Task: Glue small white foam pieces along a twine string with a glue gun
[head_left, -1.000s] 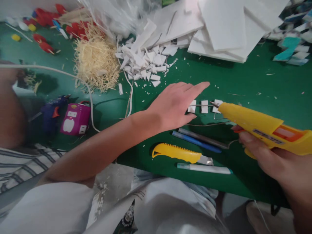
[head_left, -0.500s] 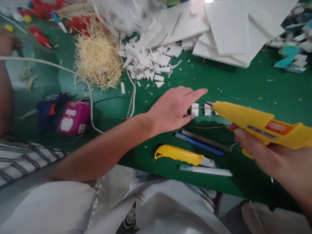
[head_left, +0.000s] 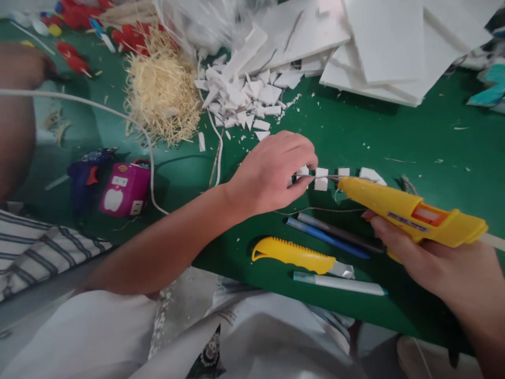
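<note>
I take the yellow plastic glue gun (head_left: 406, 208) to be fairly light, with a hard, stiff shell; its handle is the place to hold, well clear of the pointed metal nozzle (head_left: 334, 179), which I would treat as hot. My right hand (head_left: 437, 258) is wrapped around that handle. The small white foam blocks (head_left: 321, 181) should be nearly weightless, soft and easily dented at the corners, so I would want them held lightly by their sides. The thin grey strand (head_left: 319, 176) running across them looks wiry and liable to slide under a careless finger.

My left hand (head_left: 272, 168) curls over the left end of the row, thumb and forefinger bent towards each other around a block and the strand; from up here I cannot tell whether they truly pinch either one.

The gun is held above the green tabletop (head_left: 414, 137), to the right of my left hand, with its nozzle aimed left along the strand. An orange-framed window shows in its body, and a pale straight rod (head_left: 491, 241) sticks out of its rear. The blocks sit spaced apart, matt and roughly square, except a longer one at the right with a slanted end. Nearer me lies a yellow plastic cutter knife (head_left: 292, 254), its blade pointing right.
</note>
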A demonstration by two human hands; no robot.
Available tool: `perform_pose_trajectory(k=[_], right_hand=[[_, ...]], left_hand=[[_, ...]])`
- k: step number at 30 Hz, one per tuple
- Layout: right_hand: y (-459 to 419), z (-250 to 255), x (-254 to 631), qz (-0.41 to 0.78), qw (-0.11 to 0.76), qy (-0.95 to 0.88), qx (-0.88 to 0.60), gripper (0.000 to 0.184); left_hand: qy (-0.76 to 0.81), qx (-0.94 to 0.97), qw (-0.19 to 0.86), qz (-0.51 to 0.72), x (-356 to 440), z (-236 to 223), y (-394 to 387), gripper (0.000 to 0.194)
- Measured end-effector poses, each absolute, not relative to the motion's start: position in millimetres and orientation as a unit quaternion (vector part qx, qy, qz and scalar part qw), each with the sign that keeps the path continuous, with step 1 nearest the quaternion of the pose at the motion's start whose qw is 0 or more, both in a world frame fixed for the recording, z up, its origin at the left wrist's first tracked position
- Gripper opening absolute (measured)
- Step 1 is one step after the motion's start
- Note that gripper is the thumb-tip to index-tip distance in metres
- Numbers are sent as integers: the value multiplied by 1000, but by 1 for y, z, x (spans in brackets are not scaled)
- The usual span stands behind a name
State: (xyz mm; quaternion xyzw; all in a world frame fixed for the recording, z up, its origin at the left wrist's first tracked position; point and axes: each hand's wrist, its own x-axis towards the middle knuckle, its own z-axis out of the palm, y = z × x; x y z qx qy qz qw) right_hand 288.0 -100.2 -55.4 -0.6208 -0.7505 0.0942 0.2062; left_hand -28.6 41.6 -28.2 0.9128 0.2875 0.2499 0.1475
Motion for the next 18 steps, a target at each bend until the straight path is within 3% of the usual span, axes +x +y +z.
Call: perform_pose_trajectory(k=[6,16,18], right_hand=[[-85,-39,299,159,209,-764,-589,15],[-92,-54,314,83,147,-732,-660,45],[-92,-53,313,80,156,-735,-655,44]], left_hand=[[281,922,127,235,-26,-33,43,15],[274,924,113,242,-24,-36,42,20],[268,925,110,245,-22,-37,41,23]])
